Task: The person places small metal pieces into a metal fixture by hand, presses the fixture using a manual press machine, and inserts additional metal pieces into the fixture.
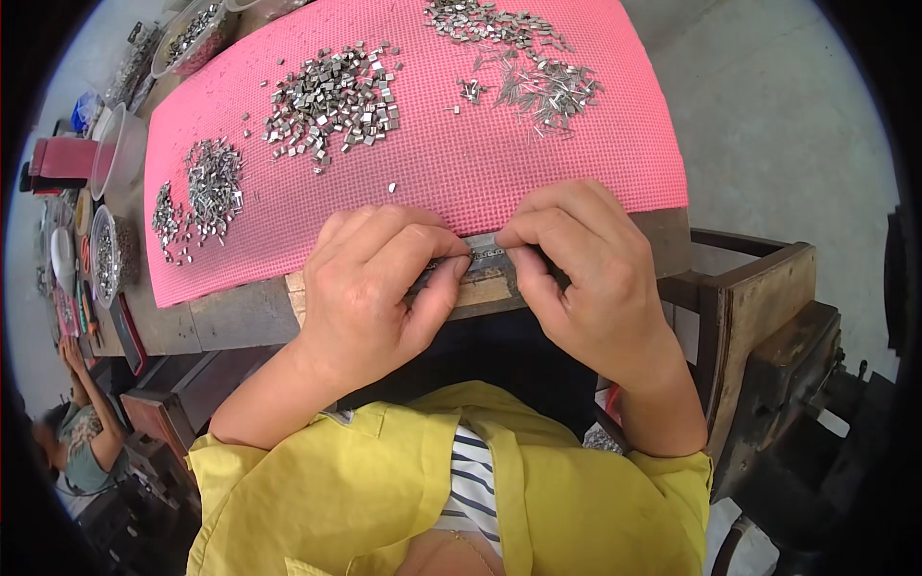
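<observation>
Both bare hands met at the near edge of the bench, close together. Left hand point(375, 278): thumb and forefinger brought together at the left part of a narrow metal strip point(487, 252), the other fingers curled; could not tell whether a small part sat between the tips. Right hand point(588, 278): thumb and forefinger bent toward each other at the strip's right end, their tips near one another; again could not tell whether anything was pinched there. The strip, with a row of tiny dark links, lay between the hands along a worn wooden block point(488, 290), just beside the near edge of a pink textured mat point(442, 144). On the mat, beyond the fingers, one loose silvery piece point(392, 187); farther off, a heap of square metal pieces point(336, 101), with thin pins point(552, 91) to its right and small bits point(213, 187) to its left. Left of the mat stood a clear plastic tub point(115, 158). The worker wore a yellow shirt point(355, 480). Far left, another person point(91, 442) in a green top, arms raised. At right, grey floor point(768, 115).
</observation>
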A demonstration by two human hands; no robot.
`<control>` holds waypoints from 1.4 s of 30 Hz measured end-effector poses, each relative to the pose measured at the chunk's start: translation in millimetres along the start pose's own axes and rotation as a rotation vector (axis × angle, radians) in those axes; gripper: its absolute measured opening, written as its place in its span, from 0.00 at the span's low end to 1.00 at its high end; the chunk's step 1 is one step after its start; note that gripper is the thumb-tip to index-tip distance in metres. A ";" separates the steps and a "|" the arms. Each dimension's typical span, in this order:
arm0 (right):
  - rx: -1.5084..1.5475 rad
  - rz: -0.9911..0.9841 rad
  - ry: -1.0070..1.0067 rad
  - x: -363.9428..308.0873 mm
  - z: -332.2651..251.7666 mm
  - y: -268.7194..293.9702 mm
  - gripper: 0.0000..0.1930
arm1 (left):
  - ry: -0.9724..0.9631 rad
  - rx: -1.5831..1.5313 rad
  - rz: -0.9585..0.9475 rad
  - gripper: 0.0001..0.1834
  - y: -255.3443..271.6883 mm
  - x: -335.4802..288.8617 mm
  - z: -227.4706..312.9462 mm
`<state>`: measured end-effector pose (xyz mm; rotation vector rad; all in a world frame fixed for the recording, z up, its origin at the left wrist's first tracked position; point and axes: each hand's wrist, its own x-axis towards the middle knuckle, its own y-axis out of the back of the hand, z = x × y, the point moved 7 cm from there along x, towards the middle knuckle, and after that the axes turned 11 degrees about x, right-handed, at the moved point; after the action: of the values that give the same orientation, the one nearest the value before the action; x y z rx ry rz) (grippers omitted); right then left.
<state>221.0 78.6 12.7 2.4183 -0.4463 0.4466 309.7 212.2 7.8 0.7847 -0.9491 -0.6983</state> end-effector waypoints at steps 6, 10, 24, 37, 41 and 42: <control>-0.050 -0.024 0.061 -0.8 -6.6 5.0 0.11 | -0.072 0.106 0.022 0.09 2.2 -1.1 8.3; -0.048 0.019 0.054 -1.7 -2.9 1.9 0.11 | -0.114 0.179 0.035 0.09 0.4 -1.8 11.3; -0.069 -0.049 0.013 -3.7 -2.1 0.3 0.10 | 0.142 -0.058 -0.027 0.09 -6.1 2.5 -0.5; -0.187 -0.142 0.055 4.8 -18.4 1.0 0.09 | 0.112 -0.104 -0.104 0.10 0.2 3.0 -2.8; -0.164 -0.196 0.002 10.2 -17.7 4.7 0.11 | 0.133 -0.128 -0.108 0.12 14.0 23.0 -23.6; -0.135 -0.179 0.000 12.2 -16.4 7.2 0.10 | 0.084 -0.056 -0.078 0.12 17.9 32.7 -26.8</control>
<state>225.4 81.2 33.7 2.3027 -0.2482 0.3268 350.3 202.8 27.0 0.7990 -0.8232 -0.7505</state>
